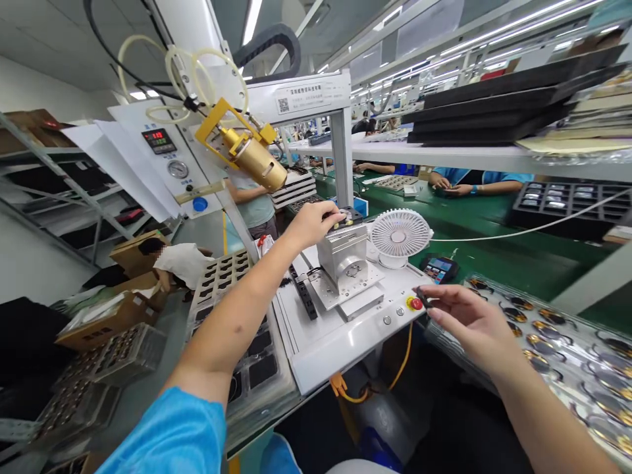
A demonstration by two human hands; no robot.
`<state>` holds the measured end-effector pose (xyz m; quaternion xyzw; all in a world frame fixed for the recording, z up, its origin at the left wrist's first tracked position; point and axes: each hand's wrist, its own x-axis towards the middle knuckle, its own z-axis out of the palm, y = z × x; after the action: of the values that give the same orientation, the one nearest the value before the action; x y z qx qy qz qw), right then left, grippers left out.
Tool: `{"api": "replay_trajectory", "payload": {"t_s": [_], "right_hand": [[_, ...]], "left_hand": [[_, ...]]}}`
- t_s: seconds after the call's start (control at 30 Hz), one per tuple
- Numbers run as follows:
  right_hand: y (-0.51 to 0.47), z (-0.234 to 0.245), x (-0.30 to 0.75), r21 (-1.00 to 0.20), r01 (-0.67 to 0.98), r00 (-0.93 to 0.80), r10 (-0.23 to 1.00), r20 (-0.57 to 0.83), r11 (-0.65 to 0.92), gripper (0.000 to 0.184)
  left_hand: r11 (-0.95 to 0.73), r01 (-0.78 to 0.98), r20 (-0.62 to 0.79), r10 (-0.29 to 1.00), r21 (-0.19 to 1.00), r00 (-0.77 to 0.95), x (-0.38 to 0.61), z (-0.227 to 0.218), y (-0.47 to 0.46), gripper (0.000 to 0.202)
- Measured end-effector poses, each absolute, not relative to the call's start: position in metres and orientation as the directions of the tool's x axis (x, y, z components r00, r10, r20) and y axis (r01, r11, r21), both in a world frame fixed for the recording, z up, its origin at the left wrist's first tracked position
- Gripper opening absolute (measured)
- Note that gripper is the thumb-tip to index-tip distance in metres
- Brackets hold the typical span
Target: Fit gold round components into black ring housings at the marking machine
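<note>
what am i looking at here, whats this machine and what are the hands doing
This view comes from a camera on a person's head, looking down at their own hands. The left hand rests on a small black part on top of a white bench machine. The right hand pinches a small dark piece just above a red button. A small white fan stands on the machine. Trays of small parts lie on both sides.
</note>
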<state>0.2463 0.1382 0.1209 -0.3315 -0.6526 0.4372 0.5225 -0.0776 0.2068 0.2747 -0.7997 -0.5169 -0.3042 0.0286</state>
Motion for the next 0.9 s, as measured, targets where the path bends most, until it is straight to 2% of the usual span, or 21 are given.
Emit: {"api": "replay_trajectory", "payload": {"t_s": [0.1, 0.17, 0.27, 0.37, 0.53, 0.63, 0.7, 0.77, 0.8, 0.9], "right_hand": [[0.135, 0.097, 0.267, -0.966, 0.005, -0.226, 0.941, 0.252, 0.259, 0.040], [0.138, 0.079, 0.274, -0.992, 0.013, -0.204, 0.971, 0.121, 0.126, 0.047], [0.151, 0.055, 0.272, -0.992, 0.075, -0.200, 0.973, -0.112, -0.099, 0.072], [0.168, 0.039, 0.259, -0.946, 0.246, -0.237, 0.934, -0.268, -0.209, 0.097], [0.183, 0.026, 0.243, -0.838, 0.525, -0.216, 0.929, -0.300, -0.149, 0.103], [0.182, 0.024, 0.244, -0.834, 0.549, -0.244, 0.944, -0.221, -0.053, 0.098], [0.182, 0.026, 0.246, -0.834, 0.551, -0.264, 0.949, -0.172, 0.002, 0.096], [0.183, 0.030, 0.248, -0.830, 0.558, -0.267, 0.950, -0.161, 0.017, 0.097], [0.183, 0.032, 0.249, -0.829, 0.559, -0.260, 0.951, -0.167, 0.007, 0.097], [0.173, 0.036, 0.252, -0.837, 0.546, -0.237, 0.954, -0.184, -0.025, 0.085]], "left_hand": [[-0.516, 0.822, 0.405, 0.823, 0.242, 0.398, -0.087, 0.278, 0.204, 0.033], [-0.549, 0.804, 0.393, 0.808, 0.230, 0.439, -0.092, 0.274, 0.199, 0.047], [-0.536, 0.818, 0.404, 0.809, 0.209, 0.427, -0.094, 0.263, 0.194, 0.074], [-0.503, 0.839, 0.375, 0.833, 0.206, 0.407, -0.093, 0.259, 0.193, 0.081], [-0.523, 0.840, 0.369, 0.816, 0.145, 0.444, -0.093, 0.266, 0.162, 0.080], [-0.603, 0.796, 0.422, 0.736, 0.055, 0.528, -0.091, 0.263, 0.108, 0.075], [-0.665, 0.746, 0.420, 0.688, 0.037, 0.592, -0.088, 0.254, 0.064, 0.066], [-0.667, 0.738, 0.375, 0.714, 0.107, 0.591, -0.084, 0.235, 0.024, 0.061], [-0.652, 0.736, 0.356, 0.742, 0.182, 0.568, -0.082, 0.222, 0.008, 0.058], [-0.495, 0.699, 0.274, 0.869, 0.516, 0.412, -0.069, 0.166, -0.020, 0.047]]}}
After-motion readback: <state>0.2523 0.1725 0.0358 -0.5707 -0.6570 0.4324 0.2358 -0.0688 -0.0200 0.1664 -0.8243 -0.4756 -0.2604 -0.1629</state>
